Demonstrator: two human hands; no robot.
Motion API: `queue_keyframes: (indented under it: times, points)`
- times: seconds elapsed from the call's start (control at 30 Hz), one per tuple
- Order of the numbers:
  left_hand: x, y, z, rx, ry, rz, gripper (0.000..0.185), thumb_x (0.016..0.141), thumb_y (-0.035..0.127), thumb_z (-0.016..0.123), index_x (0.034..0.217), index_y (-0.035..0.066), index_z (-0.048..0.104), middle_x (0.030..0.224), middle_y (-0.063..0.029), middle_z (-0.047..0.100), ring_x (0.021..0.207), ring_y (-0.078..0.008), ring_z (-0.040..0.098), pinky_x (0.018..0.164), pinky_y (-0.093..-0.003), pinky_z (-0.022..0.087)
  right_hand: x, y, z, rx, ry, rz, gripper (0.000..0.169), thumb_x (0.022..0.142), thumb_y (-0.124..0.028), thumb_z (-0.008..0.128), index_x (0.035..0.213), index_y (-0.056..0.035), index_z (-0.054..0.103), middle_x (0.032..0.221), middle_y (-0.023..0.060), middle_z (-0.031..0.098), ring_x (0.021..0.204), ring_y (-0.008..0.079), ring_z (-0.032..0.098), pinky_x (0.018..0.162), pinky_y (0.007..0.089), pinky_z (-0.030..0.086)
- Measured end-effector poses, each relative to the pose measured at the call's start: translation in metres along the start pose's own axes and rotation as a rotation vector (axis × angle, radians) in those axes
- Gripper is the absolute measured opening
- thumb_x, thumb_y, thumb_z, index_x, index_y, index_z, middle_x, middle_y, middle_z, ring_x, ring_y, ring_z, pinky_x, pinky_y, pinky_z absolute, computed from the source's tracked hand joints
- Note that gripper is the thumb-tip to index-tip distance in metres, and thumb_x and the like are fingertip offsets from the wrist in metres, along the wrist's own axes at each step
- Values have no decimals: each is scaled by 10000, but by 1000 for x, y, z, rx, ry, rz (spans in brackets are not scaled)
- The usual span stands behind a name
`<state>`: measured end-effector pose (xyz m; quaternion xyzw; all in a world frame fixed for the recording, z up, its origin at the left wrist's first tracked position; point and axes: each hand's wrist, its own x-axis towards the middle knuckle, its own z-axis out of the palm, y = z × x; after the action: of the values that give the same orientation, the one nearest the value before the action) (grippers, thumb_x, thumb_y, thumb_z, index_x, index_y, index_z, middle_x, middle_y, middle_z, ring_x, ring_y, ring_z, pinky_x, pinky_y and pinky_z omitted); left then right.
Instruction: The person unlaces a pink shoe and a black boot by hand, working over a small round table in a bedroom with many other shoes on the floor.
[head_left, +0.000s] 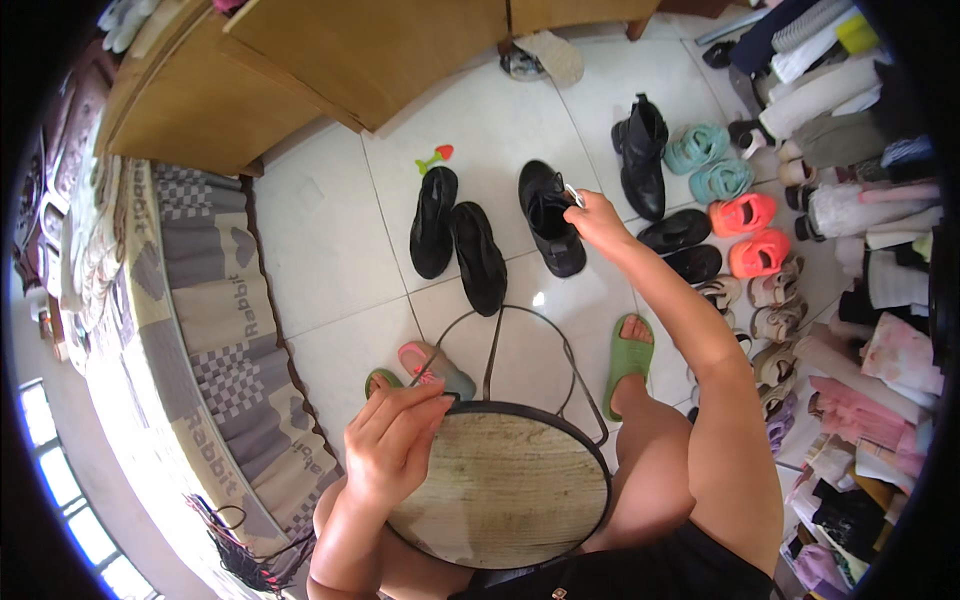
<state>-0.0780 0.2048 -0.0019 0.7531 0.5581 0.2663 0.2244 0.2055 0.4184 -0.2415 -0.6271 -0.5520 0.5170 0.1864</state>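
My right hand (598, 221) reaches forward and grips a small white, shiny object (575, 196) that I cannot identify. It is over the opening of a black lace-up ankle boot (541, 202) standing on the floor. My left hand (394, 439) is close to me, fingers bunched above the left edge of a round stool (502, 487) with a wood-grain top and thin metal legs. A small dark bit shows at the left fingertips; whether it is held is unclear. Left of the boot lies a pair of black shoes (478, 259). The boot's mate (643, 157) stands to the right.
Teal (697, 148) and coral clogs (742, 214), black slippers (679, 231) and several sandals line the right, beside piled clothes (892, 277). A red-and-green toy (435, 159) lies near the black shoes. A skirted bed (217, 300) borders the left, wooden furniture (375, 52) the back.
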Motion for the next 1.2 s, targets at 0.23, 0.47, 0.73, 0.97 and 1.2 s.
queue_keyframes:
  times: [0.23, 0.47, 0.73, 0.97, 1.2]
  points:
    - [-1, 9, -13, -9, 245, -43, 236, 778, -20, 682, 1012, 13, 669, 1128, -118, 657, 887, -269, 628, 693, -335, 525, -164, -184, -87, 245, -229, 25, 458, 745, -116, 559, 1185, -11, 634, 879, 6, 622, 724, 72, 552, 582, 232, 427]
    - [-13, 2, -28, -309, 503, -95, 419, 966, 351, 552, 1197, 2, 581, 1275, -169, 583, 1142, -299, 566, 918, -374, 473, -306, -255, -118, 343, -532, -303, 524, 723, -15, 592, 1241, 59, 584, 1215, 99, 631, 1154, 162, 563, 1038, 296, 375]
    - [-28, 16, -35, -378, 364, -73, 175, 921, 175, 624, 989, 30, 694, 993, -120, 696, 917, -265, 657, 814, -336, 503, -362, -196, -41, 35, -745, -277, 516, 927, -290, 645, 1340, -25, 484, 1088, 42, 594, 936, 105, 557, 823, 260, 440]
    - [-38, 11, -27, -151, 342, 119, 87, 845, 124, 691, 881, 46, 707, 884, -98, 703, 802, -287, 661, 665, -365, 529, -369, -171, -27, 958, -375, 169, 320, 877, -116, 555, 1189, -60, 516, 873, 54, 570, 760, 129, 567, 573, 212, 445]
    - [-39, 12, -26, -91, 298, 117, 72, 832, 121, 691, 860, 56, 705, 851, -87, 702, 780, -282, 665, 676, -372, 529, -277, -111, -12, 1235, -407, 556, 108, 855, -95, 545, 897, 5, 534, 854, 124, 581, 724, 272, 596, 674, 402, 539]
